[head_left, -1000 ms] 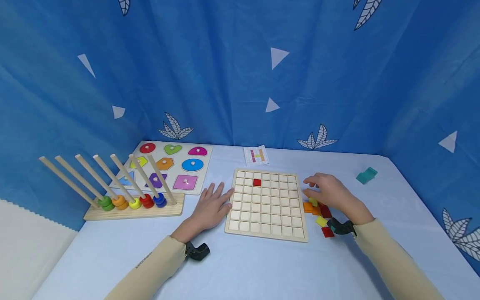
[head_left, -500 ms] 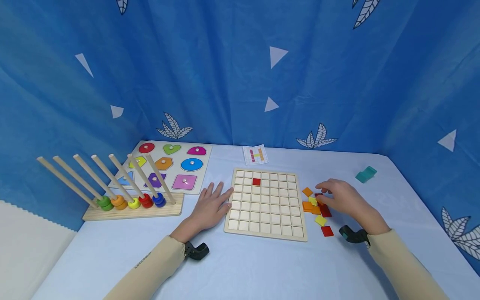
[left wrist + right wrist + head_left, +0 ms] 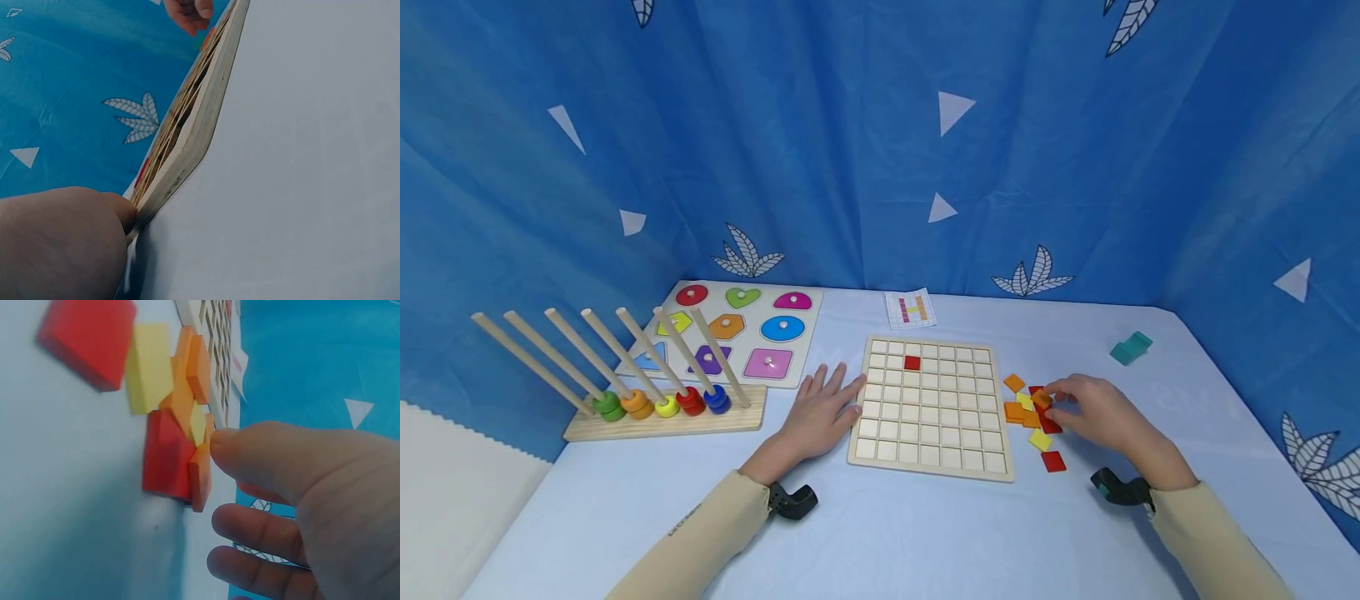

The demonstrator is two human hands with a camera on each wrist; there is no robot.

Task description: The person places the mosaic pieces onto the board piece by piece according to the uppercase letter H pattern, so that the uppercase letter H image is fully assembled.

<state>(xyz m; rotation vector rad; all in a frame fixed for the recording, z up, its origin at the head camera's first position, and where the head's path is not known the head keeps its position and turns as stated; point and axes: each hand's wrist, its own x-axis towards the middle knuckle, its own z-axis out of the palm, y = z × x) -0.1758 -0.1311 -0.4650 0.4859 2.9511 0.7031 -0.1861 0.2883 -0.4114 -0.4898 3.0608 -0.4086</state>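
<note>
My left hand lies flat with fingers spread; its thumb and index finger touch the left edge of a wooden grid board. In the left wrist view its thumb side is at the board's corner. One red tile sits in the board's second row. Over the tile pile right of the board, my right hand has thumb and index fingertips at an orange tile. That orange tile leans by a red one; I cannot tell whether it is pinched. The index finger is mostly hidden behind the thumb.
Loose yellow and red tiles lie nearer me. A printed pattern card is behind the board. At left stand a peg stacker with coloured rings and a shape puzzle. Green tiles lie far right.
My right hand has drawn back to the right over the pile, uncovering an orange tile at the far end and another at its fingertips. My left hand has stayed at the board.
</note>
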